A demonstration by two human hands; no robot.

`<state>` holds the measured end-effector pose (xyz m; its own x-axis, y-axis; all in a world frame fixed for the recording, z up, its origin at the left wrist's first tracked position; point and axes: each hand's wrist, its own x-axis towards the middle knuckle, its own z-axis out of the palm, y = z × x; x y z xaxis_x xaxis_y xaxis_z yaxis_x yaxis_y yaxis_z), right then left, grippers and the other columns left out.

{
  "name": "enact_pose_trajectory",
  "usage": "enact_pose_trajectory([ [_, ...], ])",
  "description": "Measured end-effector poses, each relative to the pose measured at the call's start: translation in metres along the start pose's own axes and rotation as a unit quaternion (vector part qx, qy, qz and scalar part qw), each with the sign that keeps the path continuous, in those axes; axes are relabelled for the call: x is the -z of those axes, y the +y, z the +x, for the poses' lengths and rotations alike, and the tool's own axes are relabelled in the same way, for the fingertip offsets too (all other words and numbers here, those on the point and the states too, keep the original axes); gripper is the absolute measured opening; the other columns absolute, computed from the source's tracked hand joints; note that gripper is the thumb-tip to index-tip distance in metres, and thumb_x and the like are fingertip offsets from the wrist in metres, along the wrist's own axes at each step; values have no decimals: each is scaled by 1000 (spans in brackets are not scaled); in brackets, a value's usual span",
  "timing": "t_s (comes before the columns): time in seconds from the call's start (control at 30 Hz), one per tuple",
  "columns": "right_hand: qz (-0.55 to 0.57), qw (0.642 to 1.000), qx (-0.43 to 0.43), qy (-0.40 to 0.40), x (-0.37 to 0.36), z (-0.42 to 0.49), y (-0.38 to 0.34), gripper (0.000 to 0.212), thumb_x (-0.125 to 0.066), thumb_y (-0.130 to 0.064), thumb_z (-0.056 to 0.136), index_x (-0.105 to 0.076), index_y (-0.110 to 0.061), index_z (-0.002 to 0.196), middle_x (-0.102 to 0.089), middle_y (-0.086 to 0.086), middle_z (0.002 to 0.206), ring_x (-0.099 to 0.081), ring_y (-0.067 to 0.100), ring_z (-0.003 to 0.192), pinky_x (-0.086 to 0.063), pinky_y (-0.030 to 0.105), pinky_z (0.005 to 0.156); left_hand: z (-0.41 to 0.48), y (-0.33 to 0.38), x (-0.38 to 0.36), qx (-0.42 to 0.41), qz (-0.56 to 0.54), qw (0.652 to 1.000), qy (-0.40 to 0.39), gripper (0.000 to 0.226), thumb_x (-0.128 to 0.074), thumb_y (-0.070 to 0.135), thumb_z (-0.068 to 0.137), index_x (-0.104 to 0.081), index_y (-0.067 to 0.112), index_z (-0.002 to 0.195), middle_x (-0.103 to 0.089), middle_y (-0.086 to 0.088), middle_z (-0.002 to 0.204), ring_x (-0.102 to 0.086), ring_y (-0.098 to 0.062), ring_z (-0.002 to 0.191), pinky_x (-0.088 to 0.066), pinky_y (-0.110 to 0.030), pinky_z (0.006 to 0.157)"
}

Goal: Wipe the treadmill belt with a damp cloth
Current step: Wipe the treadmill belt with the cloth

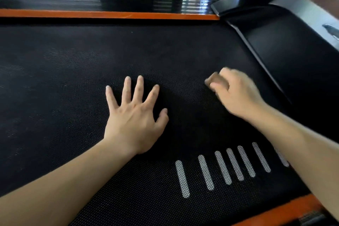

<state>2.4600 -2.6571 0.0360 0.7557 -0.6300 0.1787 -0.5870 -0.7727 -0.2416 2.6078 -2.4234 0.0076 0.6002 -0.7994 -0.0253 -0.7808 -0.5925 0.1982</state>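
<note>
Belt: the black belt (73, 79) fills most of the view. Its surface is a fine, rough weave, with a row of white stripes (223, 167) printed near the person.
Cloth: a small brownish cloth (215, 80) is bunched in the right hand (238, 93), on the right part of the belt. It is blurred, so the picture does not show if it touches the belt or is just above it.
Right hand: its fingers (220, 86) are curled round the cloth and grasp it as a wad. Only a small part of the cloth shows past them.
Left hand: the left hand (135, 115) lies flat on the middle of the belt, palm down. Its fingers are straight and spread and grasp nothing.
How the cloth handles: it is probably light and soft, and easy to crush. When damp, it will likely drag on the rough weave, so a firm hold on the bunched middle suits it.
How the belt handles: it looks firm and not slippery. It may creep along under a strong push, and the flat left hand seems to steady it.
Surroundings: an orange rail (110, 13) runs along the far side of the belt. A black cover (293, 57) stands at the right end.
</note>
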Motion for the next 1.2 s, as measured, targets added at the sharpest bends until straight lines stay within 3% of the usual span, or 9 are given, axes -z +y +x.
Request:
enact_pose_trajectory([
  [0.13,-39,992,-113,37,1,29,14,21,-55,-37,99,-46,-18,98,-62,17,104,-59,41,98,-43,44,79,-1,-1,-1,0,2,1000,0,77,-9,69,91,-10,36,161,3,-6,171,14,-30,156,8,-66,120],
  [0.33,41,998,30,-38,4,-60,-4,29,-46,-51,94,-48,-25,81,-68,-2,91,-59,25,83,-48,46,78,-1,-2,-3,-5,8,1000,6,78,-7,69,91,-10,36,161,2,-6,171,14,-30,156,8,-67,120],
  [0.53,-25,991,-130,11,5,-25,11,22,-55,-37,100,-47,-17,97,-62,17,105,-57,42,100,-45,45,83,-1,-2,-2,-2,9,1000,-2,73,-16,67,95,-10,36,160,3,-6,171,14,-30,156,9,-67,120],
  [0.6,22,998,-57,-2,8,-65,-12,26,-52,-42,100,-53,-17,94,-64,11,96,-59,38,91,-48,50,81,-1,-2,-2,-4,5,1000,-4,72,-18,66,96,-11,35,160,3,-7,171,14,-30,156,9,-67,120],
  [0.73,39,991,45,-122,27,-143,-24,36,-42,-57,93,-62,-28,95,-60,-10,88,-58,16,82,-48,43,77,-1,-2,-1,-2,8,1000,2,72,-18,67,96,-12,35,160,2,-7,171,13,-31,156,8,-68,119],
  [0.9,-34,990,-134,-20,36,-107,11,28,-50,-45,94,-49,-17,92,-64,9,93,-61,38,90,-49,49,79,0,-3,-2,-3,7,1000,4,71,-19,67,96,-14,35,160,0,-7,171,11,-31,157,8,-68,120],
  [1.0,-25,994,-89,-62,42,-141,-6,25,-50,-46,94,-54,-21,98,-64,-1,95,-60,27,91,-47,46,81,0,-4,-2,-1,8,1000,6,72,-20,67,96,-14,35,160,0,-7,171,11,-30,157,9,-67,120],
  [1.1,44,980,-54,-185,62,-184,-23,18,-48,-49,94,-57,-38,106,-58,-19,89,-54,2,89,-47,36,85,-1,-3,0,3,12,1000,1,72,-20,67,96,-14,35,161,0,-7,171,11,-29,157,8,-67,120],
  [1.2,-44,985,-90,-137,58,-165,2,26,-48,-50,91,-52,-30,108,-61,-10,100,-57,19,99,-43,44,87,-2,-1,1,7,10,1000,0,72,-20,67,96,-13,35,161,0,-7,171,11,-29,157,9,-66,120],
])
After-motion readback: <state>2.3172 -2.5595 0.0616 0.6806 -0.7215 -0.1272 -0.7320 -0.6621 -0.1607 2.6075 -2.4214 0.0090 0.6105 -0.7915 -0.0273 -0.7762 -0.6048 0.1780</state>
